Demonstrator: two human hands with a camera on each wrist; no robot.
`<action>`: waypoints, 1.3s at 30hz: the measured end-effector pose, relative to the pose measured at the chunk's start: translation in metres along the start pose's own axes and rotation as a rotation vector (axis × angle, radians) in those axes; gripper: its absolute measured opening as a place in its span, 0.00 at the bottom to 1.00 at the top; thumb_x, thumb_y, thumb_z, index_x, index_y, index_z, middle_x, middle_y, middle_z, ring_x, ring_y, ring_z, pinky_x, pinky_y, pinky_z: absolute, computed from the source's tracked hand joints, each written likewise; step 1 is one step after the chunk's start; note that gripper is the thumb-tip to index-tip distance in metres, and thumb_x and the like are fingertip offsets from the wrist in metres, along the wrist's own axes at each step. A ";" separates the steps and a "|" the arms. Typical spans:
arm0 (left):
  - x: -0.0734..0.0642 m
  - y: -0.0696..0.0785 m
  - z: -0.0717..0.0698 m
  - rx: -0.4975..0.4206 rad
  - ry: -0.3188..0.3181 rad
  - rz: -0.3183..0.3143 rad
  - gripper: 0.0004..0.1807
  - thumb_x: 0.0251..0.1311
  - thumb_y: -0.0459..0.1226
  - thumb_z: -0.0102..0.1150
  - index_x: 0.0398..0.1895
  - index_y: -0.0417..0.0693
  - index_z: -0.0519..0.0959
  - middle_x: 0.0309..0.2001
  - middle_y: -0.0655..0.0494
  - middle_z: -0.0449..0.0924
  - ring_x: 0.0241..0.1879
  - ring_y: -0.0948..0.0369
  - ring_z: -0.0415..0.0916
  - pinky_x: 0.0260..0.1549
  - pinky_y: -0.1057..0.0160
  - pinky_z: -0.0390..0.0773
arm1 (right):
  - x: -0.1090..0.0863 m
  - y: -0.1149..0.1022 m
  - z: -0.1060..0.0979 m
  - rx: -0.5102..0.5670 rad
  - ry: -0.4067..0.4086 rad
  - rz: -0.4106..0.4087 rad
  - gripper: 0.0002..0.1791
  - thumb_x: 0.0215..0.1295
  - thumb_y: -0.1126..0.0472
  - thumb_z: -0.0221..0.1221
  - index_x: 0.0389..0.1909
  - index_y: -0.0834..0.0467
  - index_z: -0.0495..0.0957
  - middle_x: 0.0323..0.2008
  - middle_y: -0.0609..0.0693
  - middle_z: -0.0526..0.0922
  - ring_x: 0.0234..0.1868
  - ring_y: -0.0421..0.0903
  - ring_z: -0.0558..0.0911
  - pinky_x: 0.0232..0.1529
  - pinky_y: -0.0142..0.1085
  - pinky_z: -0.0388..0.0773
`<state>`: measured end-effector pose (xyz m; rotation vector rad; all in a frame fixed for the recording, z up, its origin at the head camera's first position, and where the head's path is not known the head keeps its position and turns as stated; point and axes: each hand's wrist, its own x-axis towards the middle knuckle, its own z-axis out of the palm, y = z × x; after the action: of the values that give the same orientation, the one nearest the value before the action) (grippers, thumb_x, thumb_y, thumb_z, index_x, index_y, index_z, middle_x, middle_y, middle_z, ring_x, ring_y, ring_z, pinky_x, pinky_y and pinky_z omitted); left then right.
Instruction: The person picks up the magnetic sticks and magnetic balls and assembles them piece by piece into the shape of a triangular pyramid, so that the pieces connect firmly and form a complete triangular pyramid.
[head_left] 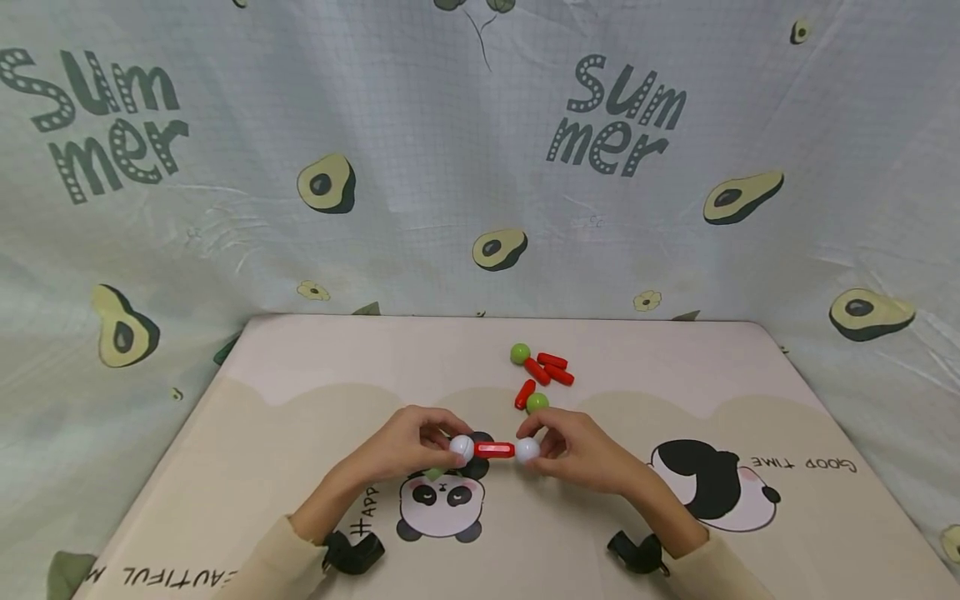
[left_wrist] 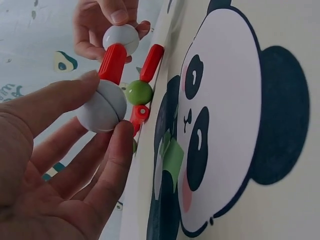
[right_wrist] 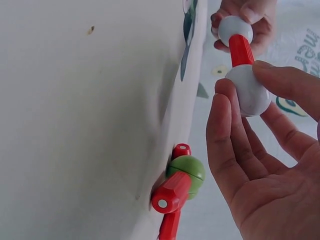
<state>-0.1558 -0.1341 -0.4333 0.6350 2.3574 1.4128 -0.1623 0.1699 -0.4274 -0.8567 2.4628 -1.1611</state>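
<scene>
In the head view a red rod (head_left: 494,450) lies level between two white balls, one at each end. My left hand (head_left: 420,442) pinches the left white ball (head_left: 461,447) between thumb and fingers. The right white ball (head_left: 527,451) is pinched by my right hand (head_left: 581,450). Both wrist views show the rod's ends meeting the balls, held up off the table. Beyond the hands lie a green ball (head_left: 537,403) with a red rod (head_left: 525,394) beside it, and farther back another green ball (head_left: 520,354) near several red rods (head_left: 557,374).
The table (head_left: 315,358) has a printed cover with a panda (head_left: 441,504) under the left hand and a dog (head_left: 712,487) to the right. Behind it hangs a sheet (head_left: 420,108) with avocado prints. Black straps with dark mounts (head_left: 354,553) sit at the wrists.
</scene>
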 end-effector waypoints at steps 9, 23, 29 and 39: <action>0.000 0.001 0.003 0.009 0.044 -0.008 0.16 0.56 0.39 0.76 0.48 0.48 0.88 0.44 0.51 0.88 0.37 0.61 0.84 0.37 0.68 0.83 | 0.000 -0.001 -0.007 0.005 -0.019 0.015 0.20 0.63 0.58 0.71 0.53 0.56 0.79 0.48 0.48 0.84 0.38 0.38 0.84 0.45 0.29 0.83; -0.002 0.001 0.000 -0.015 0.049 -0.001 0.15 0.58 0.37 0.75 0.49 0.48 0.87 0.44 0.49 0.88 0.38 0.60 0.84 0.38 0.70 0.84 | 0.015 0.013 -0.039 -0.011 0.283 0.077 0.15 0.71 0.61 0.63 0.56 0.59 0.77 0.52 0.56 0.84 0.49 0.49 0.84 0.52 0.39 0.84; 0.000 0.000 0.000 -0.010 0.046 0.003 0.16 0.57 0.37 0.75 0.49 0.47 0.87 0.43 0.49 0.88 0.37 0.59 0.84 0.38 0.70 0.83 | 0.038 0.032 -0.056 -0.062 0.402 0.165 0.16 0.73 0.60 0.60 0.58 0.61 0.77 0.53 0.58 0.85 0.54 0.55 0.83 0.57 0.52 0.83; 0.000 -0.002 0.002 -0.011 0.041 -0.009 0.16 0.57 0.37 0.75 0.49 0.46 0.87 0.43 0.50 0.88 0.37 0.60 0.84 0.37 0.69 0.83 | 0.066 0.066 -0.078 -0.128 0.315 0.304 0.18 0.74 0.59 0.58 0.60 0.63 0.78 0.55 0.61 0.83 0.57 0.59 0.82 0.57 0.51 0.82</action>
<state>-0.1558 -0.1336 -0.4360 0.5978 2.3785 1.4474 -0.2776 0.2088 -0.4291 -0.3261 2.8187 -1.1058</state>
